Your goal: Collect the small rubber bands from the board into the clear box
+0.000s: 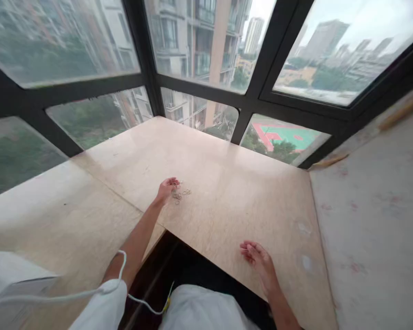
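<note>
Toward the middle of the tabletop lies a loose cluster of small metal rings, several of them overlapping and a few set apart to the right. My left hand rests at the cluster's left side, its fingers curled in around some of the rings. Nearer to me, over the front edge on the right, is my right hand. Its thumb and fingers are drawn together; a thin pale bit shows at the fingertips, too small to make out.
The pale stone-patterned tabletop has a seam on the left and a dark recess at its front. Dark-framed windows border it behind; a papered wall stands right. A white cord crosses by my left forearm.
</note>
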`<state>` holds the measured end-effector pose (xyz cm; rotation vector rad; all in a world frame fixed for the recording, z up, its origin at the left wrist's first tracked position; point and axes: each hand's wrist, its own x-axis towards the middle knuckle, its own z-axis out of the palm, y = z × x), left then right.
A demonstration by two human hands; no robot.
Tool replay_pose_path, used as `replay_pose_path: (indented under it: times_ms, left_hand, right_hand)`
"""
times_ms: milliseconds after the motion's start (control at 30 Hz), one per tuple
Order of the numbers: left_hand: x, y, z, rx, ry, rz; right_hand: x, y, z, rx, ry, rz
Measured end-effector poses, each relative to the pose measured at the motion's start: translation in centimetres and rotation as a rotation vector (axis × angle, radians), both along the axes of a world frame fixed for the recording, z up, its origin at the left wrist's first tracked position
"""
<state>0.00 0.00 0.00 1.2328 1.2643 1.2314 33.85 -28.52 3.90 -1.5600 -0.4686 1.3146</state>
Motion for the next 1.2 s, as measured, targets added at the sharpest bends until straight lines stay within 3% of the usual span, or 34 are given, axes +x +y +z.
replay_pose_path:
  times_ms: [233, 467, 667, 733, 967, 1200]
  left_hand:
    - [-0.2, -0.7, 0.5, 0.045, 0.126, -0.068]
    - [-1.9, -1.7, 2.1, 0.143, 0.371, -0.116]
    - [-1.0, -3.1, 2.4, 0.238, 0.955, -0.245]
    - [-0.2, -3.4, 2.1, 0.222, 1.028, -0.229]
    - [2.7, -3.1, 0.9, 0.173, 0.944, -0.153]
    - [4.0, -1.9, 1.2, 0.124, 0.729, 0.046]
  right_hand:
    - [-0.3, 0.3, 0.4, -0.02, -0.023, -0.008]
    - [-0.3, 0.4, 0.1, -0.015, -0.022, 0.011]
    - [-0.6, 0.6, -0.4, -0.012, -0.019, 0.018]
    - [-0.7, 0.7, -0.4, -0.006, -0.023, 0.024]
    - [-0.9, 0.5, 0.0, 0.006, -0.009, 0.012]
    - [-0.3, 0.2, -0.1, 0.01, 0.002, 0.01]
